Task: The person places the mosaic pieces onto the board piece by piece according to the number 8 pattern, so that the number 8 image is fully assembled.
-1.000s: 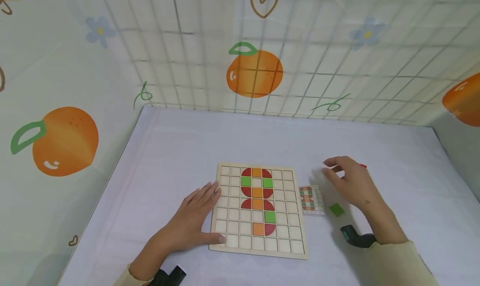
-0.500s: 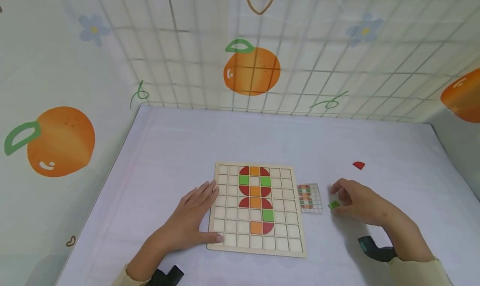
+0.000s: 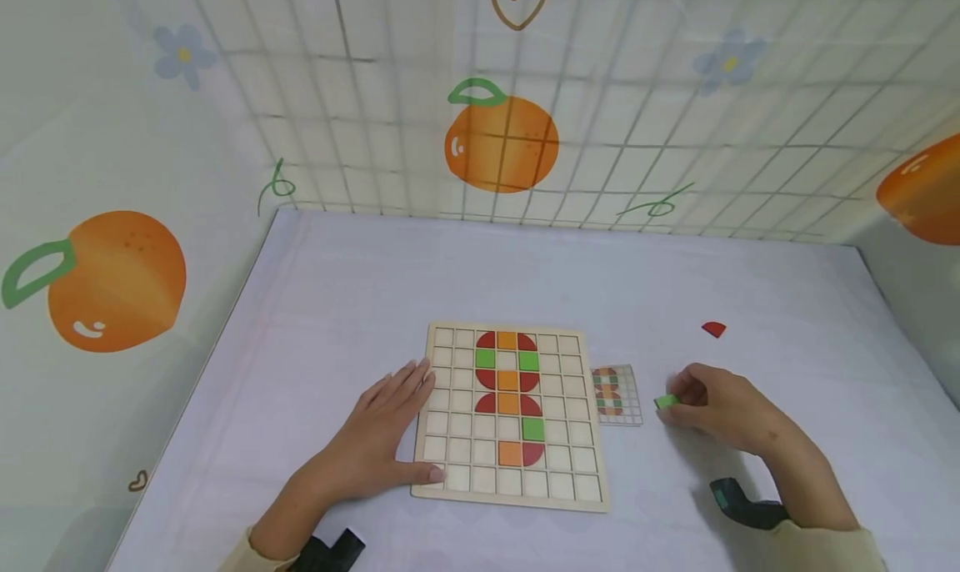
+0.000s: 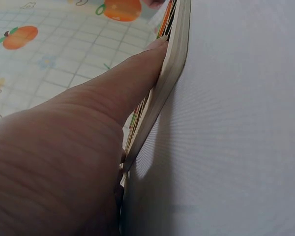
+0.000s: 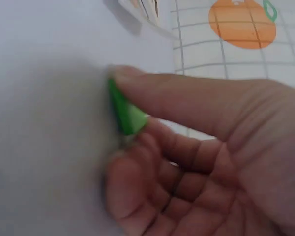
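Observation:
A wooden grid board (image 3: 566,455) lies on the table with red quarter-round, orange and green square tiles set in its middle columns. My left hand (image 3: 375,443) rests along its left edge, fingers straight and thumb on the lower left corner. In the left wrist view the thumb (image 4: 132,78) presses the board's rim. To the board's right, my right hand (image 3: 723,405) pinches a green square tile (image 3: 665,401) close over the table. In the right wrist view the green tile (image 5: 120,108) stands tilted between thumb and fingers, the other fingers curled.
A small pattern card (image 3: 630,397) lies at the board's right edge, partly under it in the head view. One loose red quarter-round tile (image 3: 714,329) lies beyond the right hand. A cloth backdrop printed with oranges (image 3: 501,144) hangs behind the table.
My right hand has come down and toward me from near the red tile and taken hold of the green tile, which is now tipped up. The left hand stays on the board.

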